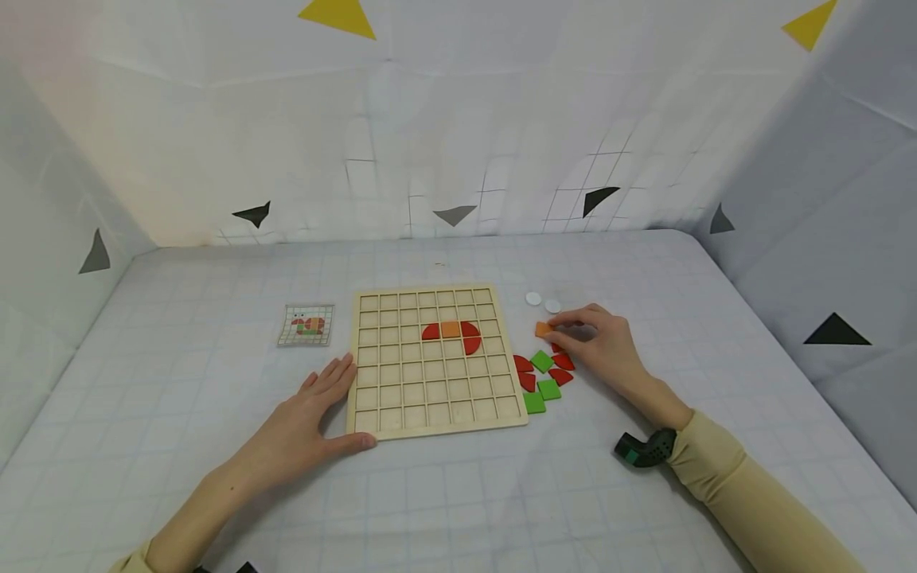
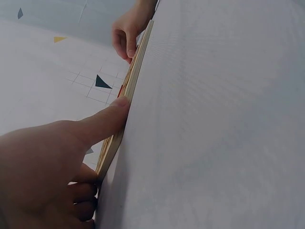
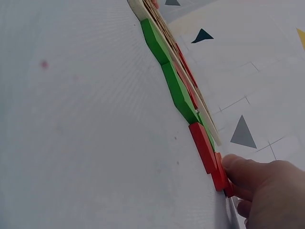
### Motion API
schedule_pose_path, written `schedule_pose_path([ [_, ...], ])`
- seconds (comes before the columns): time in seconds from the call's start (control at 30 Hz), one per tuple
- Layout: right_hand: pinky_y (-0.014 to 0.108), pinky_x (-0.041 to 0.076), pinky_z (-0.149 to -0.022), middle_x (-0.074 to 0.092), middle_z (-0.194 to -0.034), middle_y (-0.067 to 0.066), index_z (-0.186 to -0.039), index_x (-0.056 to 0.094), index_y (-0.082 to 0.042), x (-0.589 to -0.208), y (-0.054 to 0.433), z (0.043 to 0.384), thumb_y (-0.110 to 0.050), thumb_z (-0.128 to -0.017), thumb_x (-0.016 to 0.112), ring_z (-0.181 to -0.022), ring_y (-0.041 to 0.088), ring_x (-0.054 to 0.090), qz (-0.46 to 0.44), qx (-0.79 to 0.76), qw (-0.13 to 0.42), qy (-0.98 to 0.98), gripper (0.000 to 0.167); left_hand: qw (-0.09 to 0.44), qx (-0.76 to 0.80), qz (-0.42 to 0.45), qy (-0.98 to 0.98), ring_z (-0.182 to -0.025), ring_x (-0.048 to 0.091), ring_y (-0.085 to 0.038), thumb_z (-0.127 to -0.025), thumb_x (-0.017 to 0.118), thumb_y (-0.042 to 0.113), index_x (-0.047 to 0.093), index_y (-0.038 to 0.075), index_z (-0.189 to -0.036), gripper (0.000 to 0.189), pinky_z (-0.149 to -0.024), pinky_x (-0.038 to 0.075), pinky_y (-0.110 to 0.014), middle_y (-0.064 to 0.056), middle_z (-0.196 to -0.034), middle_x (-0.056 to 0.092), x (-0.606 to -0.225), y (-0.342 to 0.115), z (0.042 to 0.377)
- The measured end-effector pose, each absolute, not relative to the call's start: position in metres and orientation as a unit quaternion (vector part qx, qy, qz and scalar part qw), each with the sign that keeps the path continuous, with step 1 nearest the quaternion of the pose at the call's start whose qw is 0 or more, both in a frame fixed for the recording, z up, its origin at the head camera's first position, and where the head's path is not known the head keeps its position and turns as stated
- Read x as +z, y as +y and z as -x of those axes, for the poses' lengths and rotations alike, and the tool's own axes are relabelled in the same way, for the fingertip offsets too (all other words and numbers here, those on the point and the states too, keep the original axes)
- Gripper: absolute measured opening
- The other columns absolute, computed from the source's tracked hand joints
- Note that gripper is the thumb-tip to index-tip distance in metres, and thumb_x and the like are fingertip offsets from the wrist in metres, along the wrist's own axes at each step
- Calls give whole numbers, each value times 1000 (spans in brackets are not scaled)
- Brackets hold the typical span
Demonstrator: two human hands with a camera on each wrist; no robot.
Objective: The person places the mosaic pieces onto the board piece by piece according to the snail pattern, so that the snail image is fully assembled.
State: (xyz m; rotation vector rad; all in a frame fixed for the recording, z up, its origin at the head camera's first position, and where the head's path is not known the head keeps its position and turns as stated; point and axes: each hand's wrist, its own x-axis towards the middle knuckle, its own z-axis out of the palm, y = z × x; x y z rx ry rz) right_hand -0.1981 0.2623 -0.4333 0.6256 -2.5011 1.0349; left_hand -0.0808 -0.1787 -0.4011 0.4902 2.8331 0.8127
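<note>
A wooden grid board (image 1: 408, 374) lies on the table, with an orange square (image 1: 450, 329) and red rounded pieces (image 1: 470, 338) set in its cells. My left hand (image 1: 308, 422) lies along the board's left side, fingers extended against the edge. Its thumb touches the front edge, as the left wrist view also shows. Right of the board, my right hand (image 1: 602, 346) pinches an orange square tile (image 1: 544, 329) between thumb and fingertips. Just below that hand are loose green squares (image 1: 549, 389) and red quarter-round tiles (image 1: 561, 377).
Two white discs (image 1: 533, 298) lie behind the right hand. Left of the board is a small picture card (image 1: 306, 325) with a colored figure on a grid. A white cloth backdrop (image 1: 458, 119) with yellow, black and grey triangles rises behind the table.
</note>
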Motion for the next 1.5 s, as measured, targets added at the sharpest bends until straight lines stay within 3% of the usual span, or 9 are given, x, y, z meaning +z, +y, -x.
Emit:
schedule_pose_path([
  [0.93,20,51,-64,74,-86,4,-98,78,-7,-431,262,199,-6,-76,86,-78,17,67,-254,323,232,-881,23,77,276,-168,943,-154,17,-28,-79,71,67,26,10,-159,108,-126,16,-52,-3,-167,18,-401,-180,81],
  [1.5,22,54,-69,74,-89,4,-99,78,-8,-429,263,195,-8,-77,86,-79,18,69,-237,326,232,-885,24,84,276,-164,943,-154,17,-29,-79,71,67,27,9,-158,108,-125,16,-54,-4,-167,18,-400,-178,80],
])
